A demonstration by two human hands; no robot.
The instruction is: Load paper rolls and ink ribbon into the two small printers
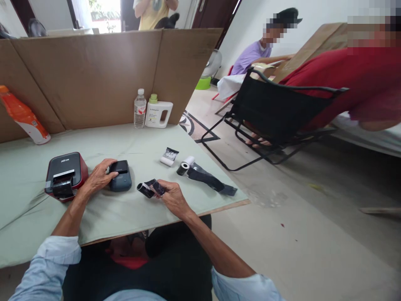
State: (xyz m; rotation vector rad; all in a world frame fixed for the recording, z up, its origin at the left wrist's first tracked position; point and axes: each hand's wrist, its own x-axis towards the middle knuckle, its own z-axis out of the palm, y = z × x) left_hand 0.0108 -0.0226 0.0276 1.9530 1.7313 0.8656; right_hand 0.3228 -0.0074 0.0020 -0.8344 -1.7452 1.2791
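My left hand (99, 177) has its fingers and thumb on the left side of a small dark blue label printer (120, 184) that sits on the table. My right hand (173, 198) pinches the loose end of a black label roll (145, 190), just above the cloth to the printer's right. A larger black and red label printer (67, 171), with black tape coming out of its front, stands left of my left hand. Beyond my right hand lie a partly unrolled black and white roll (187, 164) with a black strip trailing right, and a small printed white roll (169, 156).
A cardboard screen (103, 79) borders the back of the table (125, 217). By it stand a water bottle (140, 110), a white jug (159, 113) and a leaning orange bottle (26, 117). A black folding chair (272, 108) with a person in red is at the right.
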